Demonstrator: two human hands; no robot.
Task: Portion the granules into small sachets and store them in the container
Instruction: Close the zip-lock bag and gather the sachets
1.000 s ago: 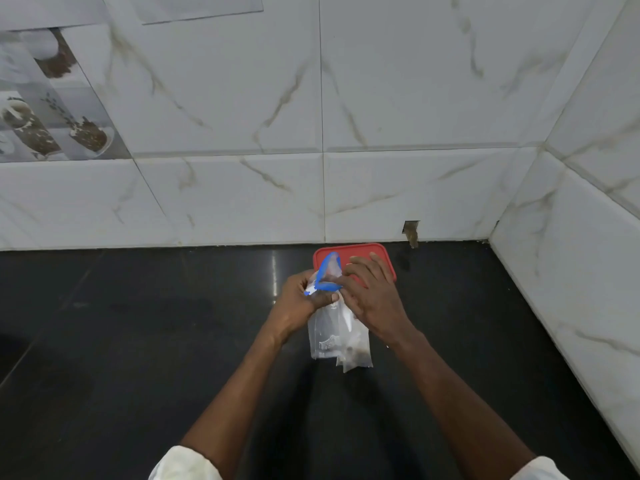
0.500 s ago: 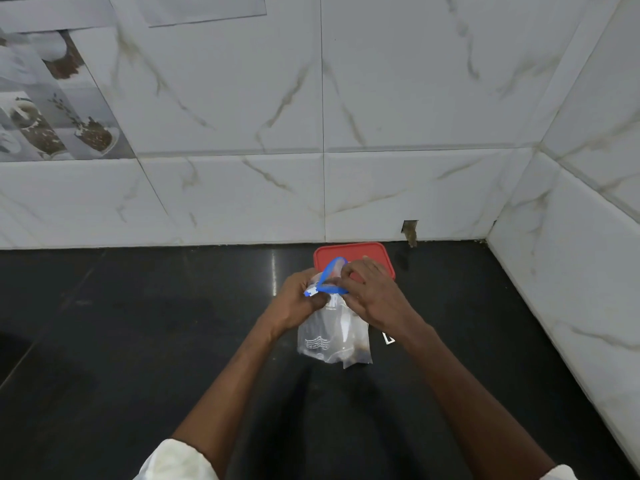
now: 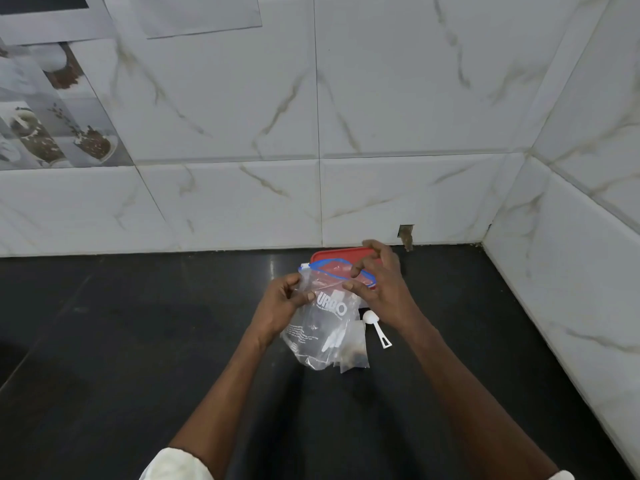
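- The left hand [image 3: 284,303] pinches the left edge of a clear zip bag [image 3: 322,327] near its blue mouth; the right hand [image 3: 381,289] pinches the right side of the same mouth with thumb and first finger, and its other fingers are spread above.
- The mouth looks partly open, pulled between the two hands; the bag hangs just above the dark worktop [image 3: 138,341].
- Inside the bag, low on the right, I see small sachets [image 3: 351,351] with brown granules at the bottom. How many there are I cannot tell.
- The container [image 3: 343,255], with a red lid, stands far behind the bag, close to the tiled wall, partly hidden by the right hand. Whether the lid is pressed shut I cannot tell.
- A white spoon [image 3: 375,329] lies on the worktop just right of the bag, under the right wrist.
- I judge the step to be opening the bag to reach the sachets.
- Risks from here:
  - The bag is thin and slippery; if one pinch slips, the mouth falls shut or the bag drops and the sachets slide out.
  - If a sachet is not well sealed, tilting the bag may spill granules.
  - The right wrist is very near the spoon; a low move may push it away.
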